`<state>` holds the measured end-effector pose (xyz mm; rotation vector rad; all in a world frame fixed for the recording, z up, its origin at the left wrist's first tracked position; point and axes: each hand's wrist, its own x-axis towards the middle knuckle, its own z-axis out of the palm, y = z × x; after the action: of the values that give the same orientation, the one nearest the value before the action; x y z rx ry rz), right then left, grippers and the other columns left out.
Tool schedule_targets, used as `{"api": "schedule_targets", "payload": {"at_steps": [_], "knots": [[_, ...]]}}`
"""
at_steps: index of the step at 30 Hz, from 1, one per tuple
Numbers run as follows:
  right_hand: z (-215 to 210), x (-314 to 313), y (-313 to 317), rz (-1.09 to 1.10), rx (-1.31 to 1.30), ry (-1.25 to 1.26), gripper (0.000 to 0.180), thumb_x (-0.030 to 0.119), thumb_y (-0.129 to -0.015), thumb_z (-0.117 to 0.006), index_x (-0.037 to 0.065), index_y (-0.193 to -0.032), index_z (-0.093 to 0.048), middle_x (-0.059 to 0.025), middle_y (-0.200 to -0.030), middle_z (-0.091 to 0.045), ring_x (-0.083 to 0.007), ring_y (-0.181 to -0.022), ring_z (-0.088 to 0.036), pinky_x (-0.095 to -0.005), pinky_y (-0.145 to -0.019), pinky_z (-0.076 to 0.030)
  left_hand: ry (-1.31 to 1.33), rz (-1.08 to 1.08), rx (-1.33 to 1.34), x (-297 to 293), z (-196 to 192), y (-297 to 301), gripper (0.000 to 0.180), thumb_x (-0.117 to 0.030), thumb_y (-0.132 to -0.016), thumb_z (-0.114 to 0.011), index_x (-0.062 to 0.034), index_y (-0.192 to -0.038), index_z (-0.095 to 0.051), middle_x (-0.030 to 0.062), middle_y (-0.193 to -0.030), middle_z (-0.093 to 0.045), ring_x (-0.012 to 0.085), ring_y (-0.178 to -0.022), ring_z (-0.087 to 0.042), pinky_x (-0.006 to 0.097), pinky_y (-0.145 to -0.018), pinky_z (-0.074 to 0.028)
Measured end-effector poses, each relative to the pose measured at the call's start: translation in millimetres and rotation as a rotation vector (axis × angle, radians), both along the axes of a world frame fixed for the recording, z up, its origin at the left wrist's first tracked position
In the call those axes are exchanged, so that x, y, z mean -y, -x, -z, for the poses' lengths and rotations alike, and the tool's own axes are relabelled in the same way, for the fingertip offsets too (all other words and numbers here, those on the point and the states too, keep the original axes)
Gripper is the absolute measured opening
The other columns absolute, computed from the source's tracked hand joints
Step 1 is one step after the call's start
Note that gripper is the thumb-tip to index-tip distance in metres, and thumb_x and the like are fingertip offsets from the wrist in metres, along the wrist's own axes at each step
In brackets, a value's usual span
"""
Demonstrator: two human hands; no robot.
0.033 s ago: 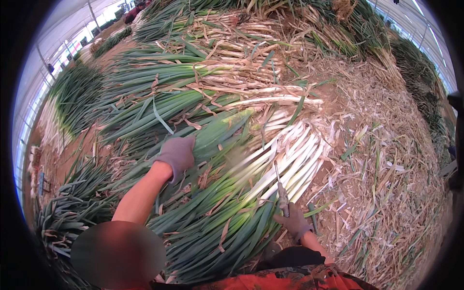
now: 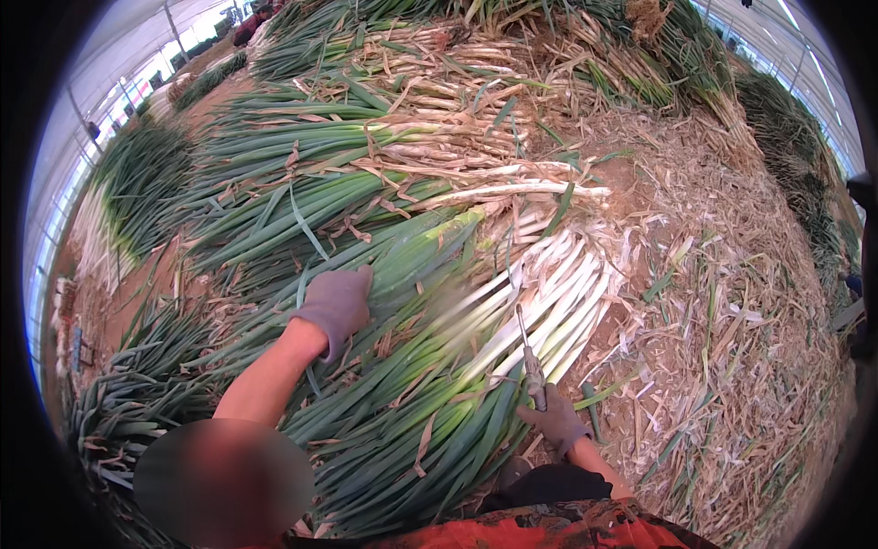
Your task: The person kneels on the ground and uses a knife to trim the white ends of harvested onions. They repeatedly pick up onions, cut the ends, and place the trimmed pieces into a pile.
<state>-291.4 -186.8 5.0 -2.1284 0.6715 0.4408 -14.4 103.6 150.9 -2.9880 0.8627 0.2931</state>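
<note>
My left hand (image 2: 337,306), in a grey-purple glove, is closed over the broad green leaves of a long green onion (image 2: 430,242); its fingertips are partly hidden. That onion's pale end points up and right, with dry skin at its tip. My gloved right hand (image 2: 555,421) grips the handle of an air blow gun (image 2: 532,366). The thin metal nozzle points away from me, over a bunch of peeled green onions (image 2: 558,302) with white stalks. Their green leaves spread toward the lower left, below my left hand.
Unpeeled green onions (image 2: 457,137) with brown dry skins lie in rows beyond my hands. Shed husks (image 2: 732,366) litter the ground at right. More onions stand bundled at left (image 2: 114,220), and another heap (image 2: 137,403) lies left of my left forearm.
My left hand has shifted slightly, and the leaves around it have moved a little. My right hand and the blow gun look nearly the same.
</note>
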Motion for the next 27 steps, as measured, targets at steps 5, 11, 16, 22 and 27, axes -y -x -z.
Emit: {"api": "schedule_targets", "payload": {"at_steps": [5,11,16,22,27], "knots": [[-13,0,13,-0.022,-0.001,-0.010,0.068,0.052,-0.083,-0.074,-0.001,-0.122,-0.056,-0.0283,-0.102,-0.068,-0.0442,-0.096,-0.067,-0.0491,-0.082,-0.051,-0.103,0.257,0.146,-33,-11,95,0.025,-0.011,-0.081,-0.061,-0.0013,-0.104,-0.057,0.0134,-0.085,-0.069,0.0304,-0.077,-0.071,0.046,-0.070,-0.054],[-20,52,-45,0.025,0.042,0.098,0.064,0.044,-0.083,-0.077,-0.001,-0.122,-0.055,-0.0205,-0.098,-0.067,-0.0337,-0.085,-0.066,-0.0440,-0.074,-0.053,-0.274,0.494,0.243,-101,45,97,0.030,-0.017,-0.084,-0.061,-0.0002,-0.109,-0.057,0.0113,-0.090,-0.069,0.0270,-0.079,-0.070,0.043,-0.072,-0.053],[-8,87,-118,0.302,0.176,-0.112,0.065,0.043,-0.085,-0.075,-0.002,-0.126,-0.053,-0.0182,-0.099,-0.066,-0.0290,-0.082,-0.065,-0.0397,-0.071,-0.053,-0.530,0.156,0.105,-101,89,41,0.046,-0.021,-0.085,-0.067,0.0024,-0.123,-0.056,0.0175,-0.119,-0.064,0.0305,-0.109,-0.064,0.049,-0.090,-0.050],[-33,-10,-65,-0.163,0.000,-0.021,0.072,0.059,-0.085,-0.068,-0.001,-0.122,-0.052,-0.0282,-0.104,-0.068,-0.0444,-0.098,-0.068,-0.0470,-0.088,-0.051,0.301,0.422,0.253,14,73,14,0.056,-0.036,-0.090,-0.068,-0.0032,-0.133,-0.053,0.0150,-0.131,-0.060,0.0390,-0.120,-0.057,0.050,-0.101,-0.045],[-23,23,-126,-0.018,0.066,0.005,0.067,0.053,-0.085,-0.070,-0.003,-0.118,-0.054,-0.0279,-0.101,-0.068,-0.0423,-0.095,-0.068,-0.0465,-0.083,-0.053,0.172,-0.071,-0.016,110,107,-25,0.050,-0.036,-0.087,-0.071,-0.0065,-0.126,-0.061,0.0167,-0.126,-0.064,0.0320,-0.120,-0.059,0.043,-0.099,-0.049]]}}
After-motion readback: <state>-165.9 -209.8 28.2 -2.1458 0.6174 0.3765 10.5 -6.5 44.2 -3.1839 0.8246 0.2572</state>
